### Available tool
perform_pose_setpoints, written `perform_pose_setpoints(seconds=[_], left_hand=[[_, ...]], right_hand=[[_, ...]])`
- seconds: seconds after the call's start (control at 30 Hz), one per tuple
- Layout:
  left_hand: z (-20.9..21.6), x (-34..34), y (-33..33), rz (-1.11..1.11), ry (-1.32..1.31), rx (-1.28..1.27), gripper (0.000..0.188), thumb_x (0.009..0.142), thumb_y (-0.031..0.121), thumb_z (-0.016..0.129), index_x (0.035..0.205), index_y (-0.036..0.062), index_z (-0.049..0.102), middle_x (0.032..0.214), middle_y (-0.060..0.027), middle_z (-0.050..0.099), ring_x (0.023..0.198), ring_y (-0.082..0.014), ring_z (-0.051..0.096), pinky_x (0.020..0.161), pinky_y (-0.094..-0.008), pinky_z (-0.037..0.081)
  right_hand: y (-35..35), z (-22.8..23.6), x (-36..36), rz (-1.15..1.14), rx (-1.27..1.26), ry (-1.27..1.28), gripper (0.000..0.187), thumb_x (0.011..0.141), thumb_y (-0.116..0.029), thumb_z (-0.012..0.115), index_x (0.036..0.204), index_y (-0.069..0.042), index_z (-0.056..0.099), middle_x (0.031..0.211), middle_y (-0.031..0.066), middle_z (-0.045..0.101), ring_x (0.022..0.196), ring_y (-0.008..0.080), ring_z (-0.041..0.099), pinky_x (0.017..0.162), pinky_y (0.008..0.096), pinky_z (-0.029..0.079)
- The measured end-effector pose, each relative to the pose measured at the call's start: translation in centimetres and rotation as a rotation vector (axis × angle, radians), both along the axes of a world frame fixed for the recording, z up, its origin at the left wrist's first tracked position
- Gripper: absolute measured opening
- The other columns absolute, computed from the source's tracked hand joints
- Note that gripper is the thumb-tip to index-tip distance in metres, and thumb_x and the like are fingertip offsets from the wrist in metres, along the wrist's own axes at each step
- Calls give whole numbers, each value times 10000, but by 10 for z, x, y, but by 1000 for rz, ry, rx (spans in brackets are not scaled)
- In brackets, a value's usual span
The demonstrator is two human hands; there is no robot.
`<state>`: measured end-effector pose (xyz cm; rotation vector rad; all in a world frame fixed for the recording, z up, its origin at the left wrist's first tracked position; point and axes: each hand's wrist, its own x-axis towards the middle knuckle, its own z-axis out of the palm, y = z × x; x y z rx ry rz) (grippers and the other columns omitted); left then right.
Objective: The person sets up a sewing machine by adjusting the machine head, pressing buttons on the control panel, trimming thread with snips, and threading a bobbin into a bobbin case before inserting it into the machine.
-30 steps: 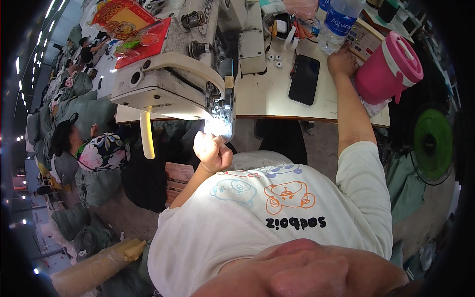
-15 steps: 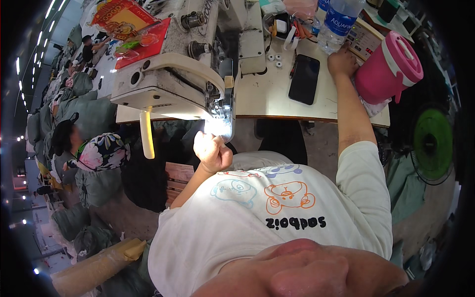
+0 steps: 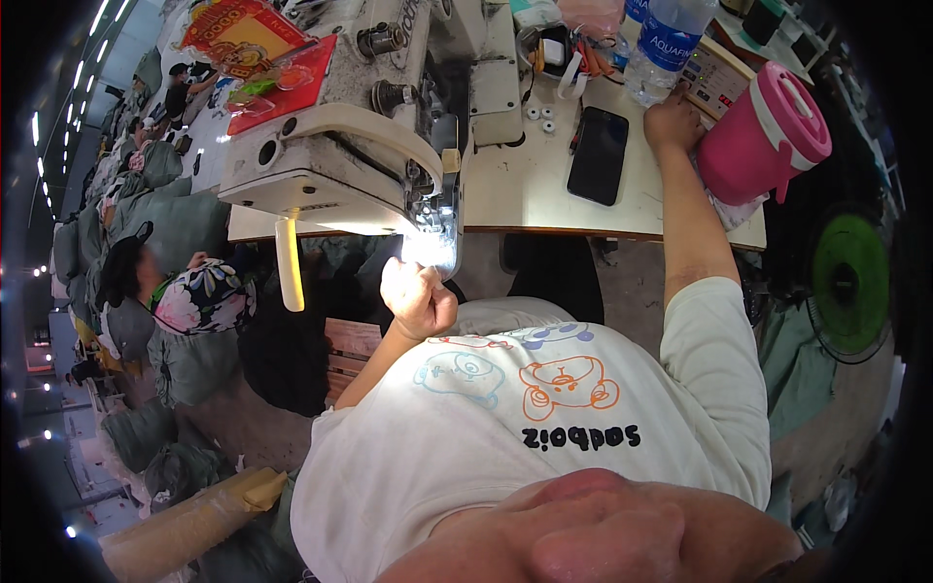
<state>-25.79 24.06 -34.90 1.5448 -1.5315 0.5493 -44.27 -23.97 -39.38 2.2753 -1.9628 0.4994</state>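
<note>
Sitting on the left side of the cream tabletop [image 3: 525,199], the off-white metal sewing machine [image 3: 321,170] is brightly lit at its needle end [image 3: 439,214]. Left hand [image 3: 420,299] is curled just below (pinch can't be told). Right hand [image 3: 673,121] is rested by the beige boxy control panel [image 3: 716,80], finger spread unclear, near the pink cylindrical jug [image 3: 743,136].

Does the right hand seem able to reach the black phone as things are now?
Probably yes: the right hand is just beside the black phone, with only tabletop visible between them.
</note>
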Motion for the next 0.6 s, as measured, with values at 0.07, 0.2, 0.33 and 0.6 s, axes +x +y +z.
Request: perform_pose_setpoints(seconds=[0.07, 0.2, 0.33, 0.6], left_hand=[[1, 0, 0, -4, -1, 4, 265, 626, -60, 486, 839, 15, 625, 748, -117, 631, 566, -264, 432, 613, -387, 345], [0, 0, -1, -11, 1, -13, 259, 621, -54, 481, 828, 20, 619, 744, -114, 628, 558, -260, 427, 613, -387, 345], [1, 0, 0, -5, 3, 2, 249, 609, -43, 482, 813, 23, 610, 740, -113, 626, 549, -256, 418, 605, -387, 343], [1, -1, 0, -1, 0, 0, 238, 606, -39, 481, 803, 19, 599, 746, -116, 631, 558, -259, 426, 605, -386, 343]], right_hand=[[0, 0, 0, 0, 0, -2, 696, 972, -243, 415, 1623, -20, 314, 1413, 236, 599, 1293, 427, 551, 1087, 587, 367], [-1, -1, 0, 2, 1, -12, 691, 979, -239, 403, 1626, -18, 304, 1414, 242, 595, 1298, 431, 545, 1088, 586, 365], [-2, -1, 0, 6, 9, -19, 685, 986, -239, 398, 1627, -17, 302, 1415, 248, 592, 1296, 434, 546, 1089, 588, 363], [-2, -2, 1, -2, 2, -12, 674, 988, -245, 400, 1620, -27, 320, 1423, 244, 590, 1304, 429, 545, 1087, 592, 364]])
